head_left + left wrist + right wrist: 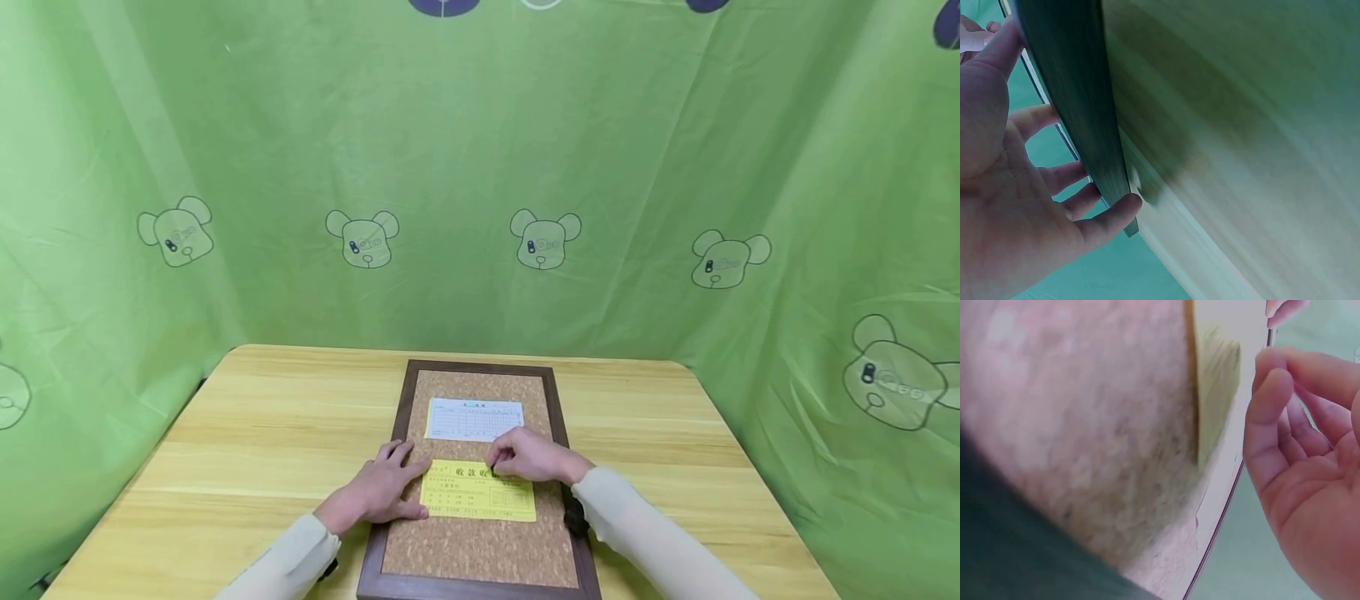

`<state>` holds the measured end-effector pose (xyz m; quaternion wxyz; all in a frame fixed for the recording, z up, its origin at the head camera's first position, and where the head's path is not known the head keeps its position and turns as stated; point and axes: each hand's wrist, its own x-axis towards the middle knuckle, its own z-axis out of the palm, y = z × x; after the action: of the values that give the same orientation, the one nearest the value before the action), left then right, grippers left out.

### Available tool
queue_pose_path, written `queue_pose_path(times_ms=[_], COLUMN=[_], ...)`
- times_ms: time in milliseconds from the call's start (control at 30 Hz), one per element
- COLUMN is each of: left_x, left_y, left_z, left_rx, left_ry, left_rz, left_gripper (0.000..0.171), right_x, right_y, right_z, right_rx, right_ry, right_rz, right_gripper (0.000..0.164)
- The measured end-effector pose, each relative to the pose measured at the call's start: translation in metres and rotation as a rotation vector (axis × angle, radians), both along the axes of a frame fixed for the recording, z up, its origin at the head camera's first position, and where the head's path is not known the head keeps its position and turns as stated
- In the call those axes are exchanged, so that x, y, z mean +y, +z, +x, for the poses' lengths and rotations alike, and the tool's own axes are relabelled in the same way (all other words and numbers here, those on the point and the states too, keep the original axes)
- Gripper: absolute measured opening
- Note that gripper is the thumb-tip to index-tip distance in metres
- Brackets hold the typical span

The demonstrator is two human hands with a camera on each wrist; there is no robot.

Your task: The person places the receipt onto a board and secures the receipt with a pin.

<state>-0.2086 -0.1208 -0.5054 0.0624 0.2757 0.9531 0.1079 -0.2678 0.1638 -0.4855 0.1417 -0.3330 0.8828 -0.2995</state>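
A cork board in a dark brown wooden frame lies flat on the table. On its cork rest a yellow printed receipt slip and, above it, a white printed form. My left hand lies spread over the frame's left side, thumb and a fingertip at the yellow slip's left edge. In the left wrist view its fingers reach across the dark frame. With thumb and index finger together, my right hand pinches a small dark object at the yellow slip's top; the fingers mostly hide it.
The light wooden table extends on both sides of the board. Green curtain printed with bear heads hangs behind and at both sides.
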Motion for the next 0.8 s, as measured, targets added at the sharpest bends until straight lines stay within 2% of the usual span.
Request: queue_pose_path(times_ms=[167, 400, 800], left_x=[-0.001, -0.001, -0.001], left_y=[-0.001, -0.001, -0.001], left_z=[0.0, 0.0, -0.002], left_rx=[0.001, -0.006, 0.005], left_ry=[0.001, 0.002, 0.002], left_rz=[-0.006, -0.001, -0.013], left_gripper=[0.08, 0.079, 0.08], right_x=[-0.005, -0.015, -0.025], right_y=[0.003, 0.004, -0.003], right_z=[0.0, -0.002, -0.01], right_rx=[-0.044, -0.171, -0.11], right_ry=[0.001, -0.03, -0.039], right_rz=[-0.002, -0.046, 0.037], right_gripper=[0.013, 0.015, 0.017])
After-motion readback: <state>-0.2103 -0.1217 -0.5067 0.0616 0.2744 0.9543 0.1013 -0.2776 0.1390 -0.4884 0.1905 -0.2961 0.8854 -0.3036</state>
